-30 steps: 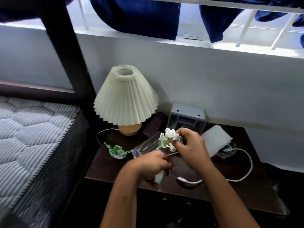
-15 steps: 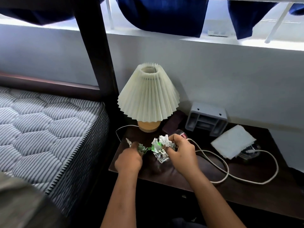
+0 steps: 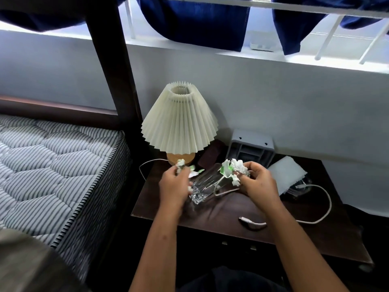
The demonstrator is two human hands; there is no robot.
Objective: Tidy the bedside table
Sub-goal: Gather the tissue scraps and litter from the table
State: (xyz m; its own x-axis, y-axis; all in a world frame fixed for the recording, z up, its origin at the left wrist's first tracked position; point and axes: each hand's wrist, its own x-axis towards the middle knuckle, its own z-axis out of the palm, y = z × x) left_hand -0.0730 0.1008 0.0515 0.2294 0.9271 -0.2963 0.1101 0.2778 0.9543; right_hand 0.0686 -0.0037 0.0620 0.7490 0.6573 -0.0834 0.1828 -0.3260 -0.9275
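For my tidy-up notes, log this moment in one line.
left hand: flower sprig | right hand: white flowers | glass vase: tilted between hands | lamp: upright behind

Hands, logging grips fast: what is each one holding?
Left hand: shut on white-green artificial flower sprig.
Right hand: shut on white artificial flower bunch.

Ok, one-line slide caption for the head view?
Over the bedside table, both hands hold white artificial flowers: left hand, right hand, tilted glass vase between them.
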